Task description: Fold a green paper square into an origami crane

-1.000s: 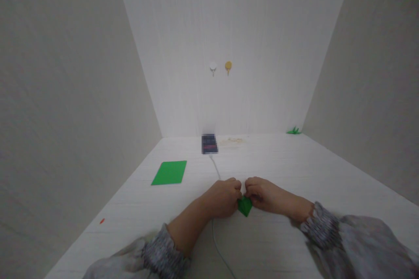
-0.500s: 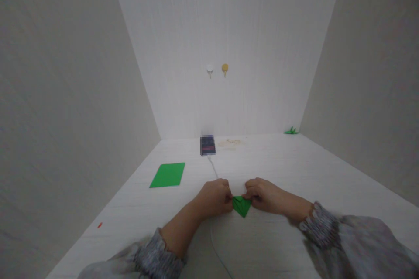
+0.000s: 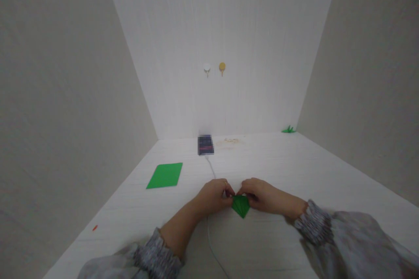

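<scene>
Between my hands, low in the middle of the head view, is a small folded piece of green origami paper [image 3: 241,207], with crease lines running down to a point nearest me. My left hand [image 3: 216,196] pinches its left upper edge. From the other side my right hand [image 3: 257,194] grips the right upper edge, its fingertips close to those of the left. The paper's far edge is partly hidden by my fingers.
A green paper stack [image 3: 165,175] lies to the left. Behind stands a phone-like device [image 3: 205,144] with a white cable [image 3: 211,244] running toward me. Green folded paper pieces [image 3: 289,130] sit in the far right corner, a red scrap [image 3: 94,227] at left. Two hooks [image 3: 222,66] are on the wall.
My fingertips have come closer together along the paper's top edge. The folded paper now looks narrower, with its creases converging on the near point. The view has shifted slightly.
</scene>
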`<state>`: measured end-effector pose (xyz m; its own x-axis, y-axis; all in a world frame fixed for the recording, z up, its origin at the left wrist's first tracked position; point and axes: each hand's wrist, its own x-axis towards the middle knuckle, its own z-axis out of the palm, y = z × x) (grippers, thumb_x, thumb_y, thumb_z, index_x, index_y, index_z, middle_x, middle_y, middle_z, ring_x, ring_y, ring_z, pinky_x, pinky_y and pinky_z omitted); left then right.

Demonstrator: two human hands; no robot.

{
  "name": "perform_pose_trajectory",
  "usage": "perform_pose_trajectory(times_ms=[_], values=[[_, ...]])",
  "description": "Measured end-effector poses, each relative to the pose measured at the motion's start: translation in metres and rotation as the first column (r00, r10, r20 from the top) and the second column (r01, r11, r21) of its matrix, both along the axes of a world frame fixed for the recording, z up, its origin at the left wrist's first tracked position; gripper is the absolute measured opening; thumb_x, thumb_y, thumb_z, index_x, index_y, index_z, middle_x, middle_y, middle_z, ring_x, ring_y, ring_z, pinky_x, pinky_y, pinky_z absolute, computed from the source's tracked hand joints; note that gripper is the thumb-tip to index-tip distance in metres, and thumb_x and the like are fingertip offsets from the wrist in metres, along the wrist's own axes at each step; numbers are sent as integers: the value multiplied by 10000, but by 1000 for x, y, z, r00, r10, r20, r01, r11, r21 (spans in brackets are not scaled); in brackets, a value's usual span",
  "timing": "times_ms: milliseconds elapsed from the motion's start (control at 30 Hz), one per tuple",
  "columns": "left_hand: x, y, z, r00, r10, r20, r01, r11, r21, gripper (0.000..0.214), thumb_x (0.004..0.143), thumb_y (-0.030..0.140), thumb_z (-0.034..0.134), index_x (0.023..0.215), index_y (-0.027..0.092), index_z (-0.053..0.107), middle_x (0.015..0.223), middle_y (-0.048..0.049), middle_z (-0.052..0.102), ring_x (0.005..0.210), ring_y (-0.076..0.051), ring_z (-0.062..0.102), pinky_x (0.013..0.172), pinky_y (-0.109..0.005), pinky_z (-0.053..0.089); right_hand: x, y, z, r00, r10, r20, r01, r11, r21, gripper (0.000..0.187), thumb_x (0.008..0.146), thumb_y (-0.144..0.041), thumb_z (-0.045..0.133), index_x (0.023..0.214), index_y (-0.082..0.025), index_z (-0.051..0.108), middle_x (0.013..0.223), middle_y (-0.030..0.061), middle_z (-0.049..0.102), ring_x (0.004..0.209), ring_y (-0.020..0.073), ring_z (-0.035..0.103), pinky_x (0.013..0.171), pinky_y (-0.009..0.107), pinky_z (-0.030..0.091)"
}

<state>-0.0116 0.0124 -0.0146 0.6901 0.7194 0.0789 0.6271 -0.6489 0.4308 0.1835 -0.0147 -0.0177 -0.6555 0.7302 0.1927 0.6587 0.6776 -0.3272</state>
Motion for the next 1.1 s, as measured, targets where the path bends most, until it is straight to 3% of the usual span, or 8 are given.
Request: perform_pose_trajectory(times_ms=[267, 500, 667, 933, 1100], values=[[8, -4, -1, 994, 112, 7, -111, 991, -69, 186, 676, 281, 519, 796, 182, 621, 730, 9, 623, 653, -121, 536, 581, -223, 387, 0, 0, 1, 996, 44, -72, -46, 999, -24, 171, 726, -114, 490, 833, -157, 617, 775, 26, 507, 690, 121, 481, 620, 223, 377], [12, -7, -2, 989, 147, 21, -145, 987, -73, 209, 666, 304, 532, 828, 196, 608, 788, 4, 624, 684, -128, 539, 581, -227, 383, -4, -1, -3, 990, -25, -136, 20, 999, -38, 146, 758, -98, 459, 726, -140, 595, 728, 25, 518, 660, 114, 487, 598, 218, 376], [16, -6, -3, 990, 139, 38, -134, 986, -102, 219, 661, 318, 546, 827, 185, 600, 821, -6, 613, 728, -137, 540, 622, -237, 403, -5, -3, -2, 994, -47, -99, 46, 999, -13, 121, 722, -75, 467, 705, -147, 563, 714, 18, 512, 642, 115, 478, 580, 212, 371], [18, -6, -6, 978, 208, 26, -203, 971, -122, 181, 627, 269, 571, 781, 189, 622, 787, -10, 615, 724, -146, 551, 644, -256, 424, -3, -5, 0, 1000, 3, -1, -3, 997, 81, 141, 784, -126, 436, 780, -134, 577, 776, 58, 536, 723, 145, 496, 665, 250, 401], [17, -8, -9, 972, 233, 29, -227, 965, -131, 178, 617, 272, 583, 772, 197, 630, 773, -3, 624, 711, -141, 558, 645, -253, 424, -1, -8, 2, 999, 52, -15, -52, 997, 53, 187, 803, -117, 410, 820, -139, 595, 803, 62, 544, 751, 145, 506, 688, 256, 410]])
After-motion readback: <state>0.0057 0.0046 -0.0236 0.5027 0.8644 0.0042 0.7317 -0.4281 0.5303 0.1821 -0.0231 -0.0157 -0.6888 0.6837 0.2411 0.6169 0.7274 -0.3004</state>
